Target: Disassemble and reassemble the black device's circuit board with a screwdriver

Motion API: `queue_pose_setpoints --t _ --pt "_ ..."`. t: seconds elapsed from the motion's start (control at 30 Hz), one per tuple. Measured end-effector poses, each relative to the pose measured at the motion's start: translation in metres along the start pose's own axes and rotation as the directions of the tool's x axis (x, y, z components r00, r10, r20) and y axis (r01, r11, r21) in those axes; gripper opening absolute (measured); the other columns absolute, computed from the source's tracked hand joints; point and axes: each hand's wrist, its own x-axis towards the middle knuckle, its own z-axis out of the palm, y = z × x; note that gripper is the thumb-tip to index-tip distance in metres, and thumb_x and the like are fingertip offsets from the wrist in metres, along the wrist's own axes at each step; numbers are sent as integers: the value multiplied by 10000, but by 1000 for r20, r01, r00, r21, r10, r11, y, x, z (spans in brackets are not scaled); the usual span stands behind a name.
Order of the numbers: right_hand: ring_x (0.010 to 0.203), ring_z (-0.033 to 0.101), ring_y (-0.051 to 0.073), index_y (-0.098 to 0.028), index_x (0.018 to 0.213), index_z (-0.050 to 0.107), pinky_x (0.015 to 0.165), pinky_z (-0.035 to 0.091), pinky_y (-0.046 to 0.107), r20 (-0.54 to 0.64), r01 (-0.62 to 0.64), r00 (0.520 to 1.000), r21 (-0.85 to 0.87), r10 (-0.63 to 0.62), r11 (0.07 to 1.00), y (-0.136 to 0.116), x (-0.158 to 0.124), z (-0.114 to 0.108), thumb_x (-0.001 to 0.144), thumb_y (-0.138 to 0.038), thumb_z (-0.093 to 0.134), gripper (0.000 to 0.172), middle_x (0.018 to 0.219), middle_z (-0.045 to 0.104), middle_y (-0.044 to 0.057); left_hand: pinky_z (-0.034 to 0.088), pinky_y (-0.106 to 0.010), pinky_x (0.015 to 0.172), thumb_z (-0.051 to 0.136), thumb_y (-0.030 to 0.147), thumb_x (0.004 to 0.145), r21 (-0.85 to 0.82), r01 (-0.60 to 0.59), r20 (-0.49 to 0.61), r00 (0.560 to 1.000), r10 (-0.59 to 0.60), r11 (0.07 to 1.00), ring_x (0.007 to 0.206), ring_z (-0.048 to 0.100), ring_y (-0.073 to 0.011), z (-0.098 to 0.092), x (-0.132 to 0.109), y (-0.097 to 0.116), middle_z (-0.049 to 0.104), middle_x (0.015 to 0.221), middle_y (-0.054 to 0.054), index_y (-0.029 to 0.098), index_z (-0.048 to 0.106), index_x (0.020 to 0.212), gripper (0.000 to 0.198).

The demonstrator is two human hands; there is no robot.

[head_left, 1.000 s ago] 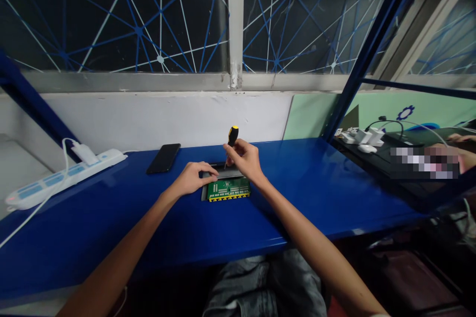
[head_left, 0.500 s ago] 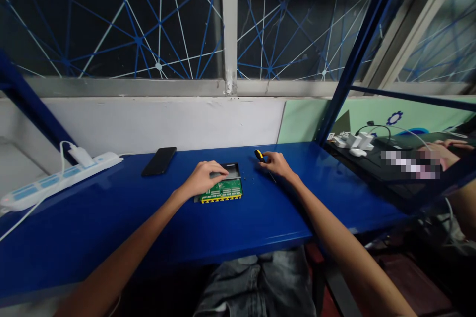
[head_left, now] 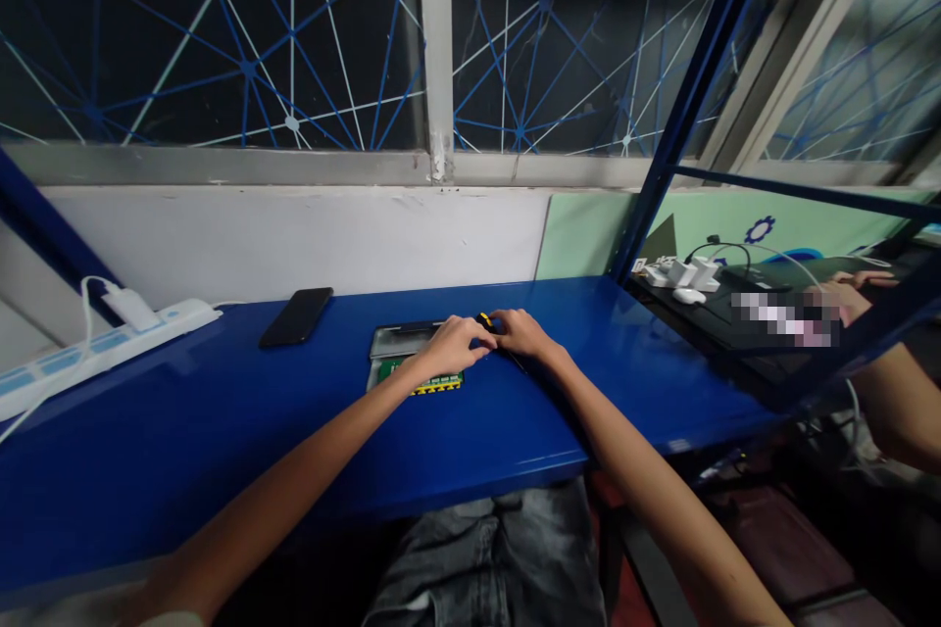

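A black-and-yellow screwdriver [head_left: 484, 321] is held in my right hand [head_left: 520, 333], its thin shaft pointing down toward the blue table. My left hand [head_left: 457, 345] has its fingers closed together right beside the right hand, over the right side of an open case; whatever it pinches is too small to make out. Partly under the left hand and wrist lies the case [head_left: 397, 341], with a grey panel at its back. A green circuit board [head_left: 450, 379] with a yellow toothed front edge shows below the hand.
On the blue table [head_left: 294, 431], a black phone [head_left: 296, 317] lies left of the case. A white power strip [head_left: 176, 321] with cables is at far left. Beyond the blue post at right are white plugs [head_left: 683, 274] and another person's hand [head_left: 845, 299].
My left hand has moved right, off the case's grey panel, to meet my right hand. The screwdriver is now close to the left fingertips. The view has shifted slightly.
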Motion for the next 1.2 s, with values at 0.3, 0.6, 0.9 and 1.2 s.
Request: queue_pose_setpoints --t 0.3,0.6,0.9,1.2 --pt "885 656 249 -175 1230 601 641 381 260 23 -13 1000 -38 14 999 1 -1 -1 831 -428 612 472 982 720 104 473 -334 870 613 112 812 -4 -42 -48 998 42 999 934 666 -206 -17 -11 -6 752 974 -36 230 761 946 232" --pt "802 650 233 -202 1214 602 586 348 265 -104 -54 994 -76 45 996 -11 -10 -13 858 -504 587 467 874 719 86 453 -370 901 634 369 855 -14 46 -39 998 -46 999 989 621 -216 -79 -81 -33 717 1050 -52 241 741 989 214" --pt "722 570 163 -193 847 688 612 318 254 -114 281 955 60 -273 958 -66 -23 -8 721 -697 639 522 828 649 40 374 -394 918 717 640 665 152 144 179 969 -171 978 1063 534 -286 -90 -112 -53 616 1177 -57 280 738 1020 506" --pt "727 553 178 -181 1015 663 583 304 263 -19 352 936 3 -352 936 -66 -29 -4 576 -768 688 734 922 617 56 347 -376 907 758 654 577 162 175 224 952 -209 971 1097 478 -313 -89 -117 -48 544 1231 -71 272 675 1111 662"
